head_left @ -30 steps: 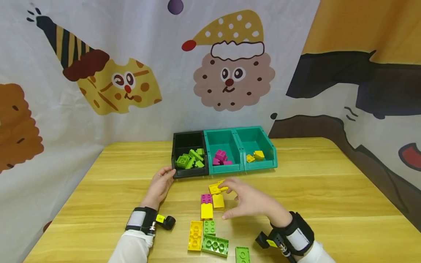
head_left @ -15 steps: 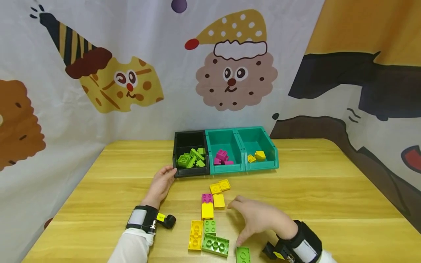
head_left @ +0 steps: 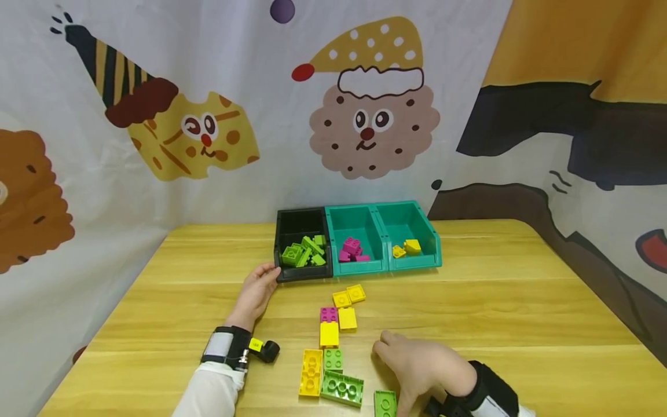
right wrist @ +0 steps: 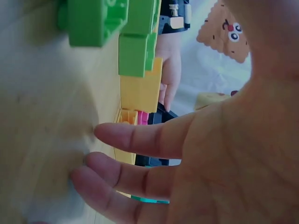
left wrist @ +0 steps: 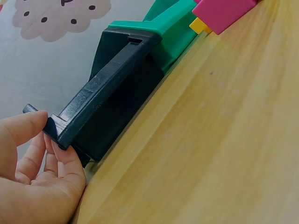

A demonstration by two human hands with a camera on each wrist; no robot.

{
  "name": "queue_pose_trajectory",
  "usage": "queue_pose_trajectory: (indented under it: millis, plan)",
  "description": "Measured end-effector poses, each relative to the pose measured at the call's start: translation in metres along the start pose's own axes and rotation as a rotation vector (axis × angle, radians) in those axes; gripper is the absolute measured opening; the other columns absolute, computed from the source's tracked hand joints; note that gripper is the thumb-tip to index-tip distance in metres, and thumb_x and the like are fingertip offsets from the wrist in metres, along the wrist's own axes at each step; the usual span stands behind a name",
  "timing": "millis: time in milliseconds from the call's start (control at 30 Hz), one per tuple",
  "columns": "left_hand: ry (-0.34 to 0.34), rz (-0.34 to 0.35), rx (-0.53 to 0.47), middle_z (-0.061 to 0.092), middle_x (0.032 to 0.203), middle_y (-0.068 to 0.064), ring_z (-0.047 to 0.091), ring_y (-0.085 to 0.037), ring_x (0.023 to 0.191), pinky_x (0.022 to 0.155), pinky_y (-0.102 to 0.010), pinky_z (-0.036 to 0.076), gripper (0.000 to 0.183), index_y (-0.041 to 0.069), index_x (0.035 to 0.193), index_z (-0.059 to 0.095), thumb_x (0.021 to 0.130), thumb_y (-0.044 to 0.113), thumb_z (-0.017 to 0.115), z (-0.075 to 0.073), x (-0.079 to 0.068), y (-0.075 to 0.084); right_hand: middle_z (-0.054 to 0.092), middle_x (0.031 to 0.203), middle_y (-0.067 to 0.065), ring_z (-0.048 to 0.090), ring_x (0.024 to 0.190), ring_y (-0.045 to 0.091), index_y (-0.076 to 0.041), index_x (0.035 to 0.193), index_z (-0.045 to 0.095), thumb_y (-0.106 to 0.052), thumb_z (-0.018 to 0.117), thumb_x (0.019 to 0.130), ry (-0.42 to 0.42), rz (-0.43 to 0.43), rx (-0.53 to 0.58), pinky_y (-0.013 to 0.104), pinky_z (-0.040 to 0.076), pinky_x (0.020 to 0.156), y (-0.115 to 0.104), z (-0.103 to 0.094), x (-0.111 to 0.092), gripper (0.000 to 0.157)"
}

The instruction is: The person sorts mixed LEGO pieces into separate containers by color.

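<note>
L hand (head_left: 255, 289) is pinching the black bin (head_left: 304, 274) at its front L corner, thumb and fingers closing on opposite sides of the rim. R hand (head_left: 424, 368) is standing wide, fingers loosely extended, thumb well apart, nothing in its grasp; it's hanging low over the table (head_left: 521, 324), thumb right beside a green brick (head_left: 385, 403) at the near edge; can't tell if they're touching. Btwn the hands, a long green brick (head_left: 342, 388) and a long yellow brick (head_left: 311, 373) are lying nearest the person, w/ a small green brick (head_left: 333, 359) just beyond. Farther up, 2 yellow bricks (head_left: 329, 335) and 1 pink brick (head_left: 329, 314) are sitting close together, then 2 flat yellow pcs (head_left: 341, 299). At the back, the black bin is holding green pcs (head_left: 302, 253); joining it in a row, the middle teal bin (head_left: 361, 267) is holding pink pcs (head_left: 351, 249), the R teal bin (head_left: 414, 263) yellow pcs (head_left: 411, 247). A cartoon-print curtain (head_left: 469, 35) is hanging behind.
</note>
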State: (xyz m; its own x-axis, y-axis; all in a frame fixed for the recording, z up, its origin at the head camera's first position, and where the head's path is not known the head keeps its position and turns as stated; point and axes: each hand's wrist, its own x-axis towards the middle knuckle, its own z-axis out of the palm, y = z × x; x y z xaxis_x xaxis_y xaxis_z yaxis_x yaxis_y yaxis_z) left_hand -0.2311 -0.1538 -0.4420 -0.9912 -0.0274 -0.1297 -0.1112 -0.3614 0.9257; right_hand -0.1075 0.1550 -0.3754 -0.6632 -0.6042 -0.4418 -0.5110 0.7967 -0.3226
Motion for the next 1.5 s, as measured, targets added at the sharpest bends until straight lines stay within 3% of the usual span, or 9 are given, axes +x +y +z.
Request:
queue_pose_trajectory:
  millis: [167,333,600,733,933,1000,1267,1500]
  plan:
    - [0.000,0.003,0.004,0.048,0.088,0.005,0.046,-0.007,0.077,0.073,-0.020,0.040,0.012,0.014,0.092,0.055,0.095,0.003,0.052,0.001,0.001,0.000,0.038,0.106,-0.008,0.042,0.092,0.006,-0.018,0.123,0.042,-0.065,0.083,0.047,-0.017,-0.025,-0.046,0.024,0.045,0.078,0.022,0.023,0.015,0.098]
    - [-0.009,0.009,0.011,0.048,0.088,0.005,0.045,-0.006,0.077,0.073,-0.020,0.039,0.011,0.014,0.093,0.054,0.095,0.003,0.053,0.000,0.000,0.001,0.036,0.106,-0.009,0.042,0.091,0.006,-0.026,0.121,0.040,-0.070,0.079,0.046,-0.020,-0.030,-0.025,0.025,0.046,0.077,0.041,0.042,0.028,0.096]
    - [-0.011,0.015,0.017,0.047,0.085,0.007,0.045,-0.006,0.076,0.074,-0.019,0.039,0.011,0.014,0.095,0.054,0.095,0.004,0.053,0.001,-0.001,0.000,0.036,0.096,-0.006,0.043,0.079,0.008,-0.026,0.108,0.044,-0.036,0.092,0.054,-0.043,0.050,0.003,0.024,0.042,0.064,0.006,0.022,0.015,0.073]
    - [-0.009,0.023,0.019,0.048,0.084,0.006,0.045,-0.007,0.076,0.073,-0.020,0.040,0.011,0.014,0.094,0.055,0.095,0.003,0.053,0.001,-0.001,0.000,0.038,0.094,-0.007,0.044,0.077,0.008,-0.027,0.104,0.045,-0.031,0.092,0.054,-0.047,0.053,0.023,0.024,0.042,0.064,0.007,0.022,0.016,0.069]
    - [-0.007,0.029,0.020,0.047,0.085,0.006,0.045,-0.007,0.076,0.072,-0.020,0.040,0.012,0.014,0.094,0.055,0.095,0.002,0.053,0.000,-0.001,-0.002,0.038,0.095,-0.009,0.044,0.075,0.003,-0.025,0.110,0.045,-0.069,0.077,0.057,0.018,-0.087,0.020,0.021,0.041,0.064,0.037,0.043,0.024,0.076]
    - [-0.010,0.033,0.020,0.047,0.084,0.005,0.045,-0.007,0.075,0.072,-0.019,0.040,0.012,0.014,0.094,0.055,0.095,0.002,0.053,0.000,-0.001,-0.002,0.040,0.096,-0.009,0.045,0.075,0.003,-0.023,0.113,0.045,-0.075,0.072,0.056,0.025,-0.088,0.027,0.022,0.043,0.065,0.038,0.048,0.026,0.081]
    - [-0.019,0.046,0.014,0.048,0.084,0.006,0.046,-0.006,0.074,0.071,-0.020,0.040,0.014,0.015,0.091,0.055,0.094,0.001,0.053,-0.002,-0.002,-0.003,0.041,0.093,-0.009,0.043,0.070,0.004,-0.020,0.110,0.050,-0.073,0.071,0.058,0.043,-0.056,0.049,0.021,0.041,0.062,0.016,0.047,0.022,0.077]
    - [-0.011,0.039,0.012,0.048,0.083,0.006,0.046,-0.006,0.074,0.072,-0.019,0.040,0.015,0.015,0.091,0.056,0.094,0.001,0.053,0.000,-0.002,-0.001,0.041,0.085,-0.011,0.041,0.066,0.002,-0.022,0.094,0.058,-0.054,0.079,0.068,0.035,-0.052,0.051,0.020,0.039,0.060,-0.013,0.025,0.007,0.046]
